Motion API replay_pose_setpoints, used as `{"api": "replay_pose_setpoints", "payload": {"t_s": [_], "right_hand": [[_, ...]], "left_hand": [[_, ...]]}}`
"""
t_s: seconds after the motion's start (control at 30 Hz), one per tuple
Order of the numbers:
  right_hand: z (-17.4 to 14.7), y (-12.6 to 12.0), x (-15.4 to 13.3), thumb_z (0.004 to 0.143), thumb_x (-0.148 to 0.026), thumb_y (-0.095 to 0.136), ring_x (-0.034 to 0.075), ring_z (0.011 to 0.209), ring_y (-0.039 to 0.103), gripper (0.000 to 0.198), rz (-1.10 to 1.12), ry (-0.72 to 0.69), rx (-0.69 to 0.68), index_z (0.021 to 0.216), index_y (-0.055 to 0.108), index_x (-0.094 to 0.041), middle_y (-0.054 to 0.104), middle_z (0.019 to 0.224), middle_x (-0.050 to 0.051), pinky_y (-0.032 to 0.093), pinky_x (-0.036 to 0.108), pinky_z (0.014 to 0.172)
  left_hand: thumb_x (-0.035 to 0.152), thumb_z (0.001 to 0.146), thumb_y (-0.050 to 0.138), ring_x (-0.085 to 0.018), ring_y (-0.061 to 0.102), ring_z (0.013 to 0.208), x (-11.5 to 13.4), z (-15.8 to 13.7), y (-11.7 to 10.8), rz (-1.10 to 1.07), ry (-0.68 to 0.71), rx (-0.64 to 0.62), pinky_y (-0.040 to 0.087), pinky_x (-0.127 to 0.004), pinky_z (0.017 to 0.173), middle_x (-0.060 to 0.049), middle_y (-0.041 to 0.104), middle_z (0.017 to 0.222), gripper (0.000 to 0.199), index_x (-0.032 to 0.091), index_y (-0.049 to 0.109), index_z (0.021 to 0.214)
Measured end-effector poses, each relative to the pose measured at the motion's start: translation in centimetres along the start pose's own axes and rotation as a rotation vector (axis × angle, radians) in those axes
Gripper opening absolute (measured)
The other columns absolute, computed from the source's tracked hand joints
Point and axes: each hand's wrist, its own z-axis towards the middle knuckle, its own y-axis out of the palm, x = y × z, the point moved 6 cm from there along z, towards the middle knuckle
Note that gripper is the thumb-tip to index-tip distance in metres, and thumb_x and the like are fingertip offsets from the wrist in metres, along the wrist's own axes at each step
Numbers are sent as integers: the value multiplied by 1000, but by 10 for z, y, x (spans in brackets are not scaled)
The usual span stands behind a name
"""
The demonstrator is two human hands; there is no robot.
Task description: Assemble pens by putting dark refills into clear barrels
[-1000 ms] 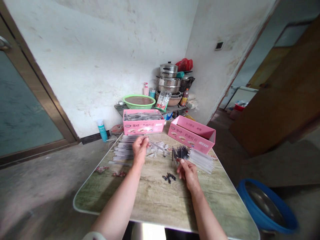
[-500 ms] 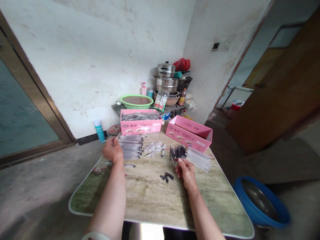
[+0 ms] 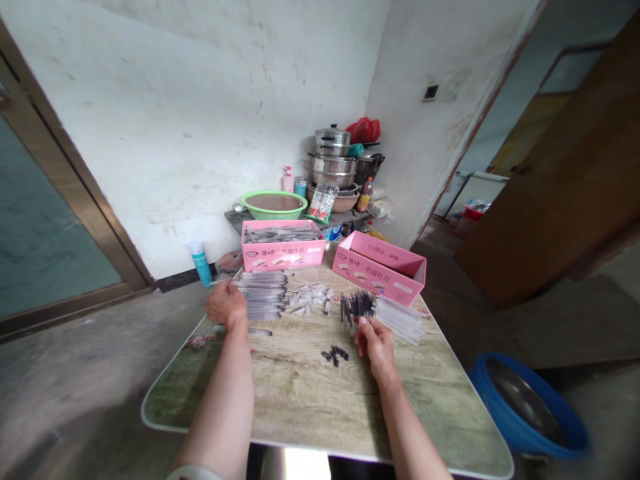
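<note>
My left hand [image 3: 227, 304] is closed at the left end of a row of clear pen barrels [image 3: 264, 293]; a thin pale barrel seems to stick out of its pinch. My right hand [image 3: 375, 341] pinches with thumb and forefinger at the near edge of a bunch of black-tipped pens [image 3: 361, 304]; what it grips is too small to make out. Frosted clear tubes [image 3: 400, 319] extend right from those black tips. Small white plastic pieces [image 3: 311, 297] lie heaped between the two rows. Several black pen caps [image 3: 335, 355] lie loose in front.
A pink box [image 3: 283, 257] full of pens stands at the table's back edge, with another pink box [image 3: 379, 270] to its right. One loose pen [image 3: 260, 332] lies below the left row. Behind are a green basin [image 3: 274, 212] and stacked pots [image 3: 333, 167]. A blue tub [image 3: 530, 407] stands right of the table.
The pale barrel at my left fingers has swung to point out leftward. My right hand has barely moved at the black tips. The whole view has shifted slightly.
</note>
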Motion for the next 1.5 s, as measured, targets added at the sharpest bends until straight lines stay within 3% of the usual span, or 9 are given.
{"api": "replay_pose_setpoints", "payload": {"t_s": [0.27, 0.4, 0.57, 0.7, 0.83, 1.5], "right_hand": [[2, -17, -2, 80, -54, 62, 9, 32, 38, 38, 43, -31, 189, 76, 67, -17, 54, 46, -4, 26, 23, 33], [1, -15, -4, 81, -53, 62, 9, 32, 38, 37, 14, -44, 167, 74, 66, -17, 54, 46, -4, 25, 23, 33], [-1, -10, -6, 84, -52, 60, 9, 33, 39, 36, -39, -44, 132, 73, 64, -18, 54, 46, -3, 26, 23, 34], [-2, -9, -6, 84, -52, 59, 11, 33, 39, 36, -58, -37, 114, 74, 65, -18, 54, 46, -3, 27, 24, 34], [-2, -9, -6, 85, -52, 58, 11, 33, 39, 36, -68, -35, 114, 77, 67, -18, 55, 47, -2, 26, 25, 34], [-1, -9, -4, 83, -57, 58, 11, 33, 39, 40, -61, -37, 132, 80, 69, -19, 55, 46, -3, 27, 25, 34]], "left_hand": [[30, 80, 55, -32, 63, 86, 1, 0, -1, -35, 32, 17, 47, -44, 74, -13, 72, 94, 33, 23, 73, 108], [24, 82, 52, -28, 60, 95, 15, -1, 5, -61, 299, 3, 44, -39, 84, -12, 70, 103, 34, 19, 71, 109], [28, 86, 50, -28, 56, 106, 38, -18, 32, 79, 652, -234, 34, -44, 99, -8, 69, 112, 27, 22, 73, 100], [24, 87, 46, -28, 55, 109, 47, -34, 48, 195, 818, -362, 18, -52, 110, -6, 71, 107, 28, 25, 72, 99], [20, 87, 46, -30, 54, 108, 48, -39, 51, 261, 861, -387, 10, -58, 111, -6, 71, 106, 31, 26, 73, 100], [15, 78, 60, -29, 55, 102, 50, -40, 50, 214, 879, -407, 12, -53, 112, -5, 68, 99, 20, 26, 69, 91]]}}
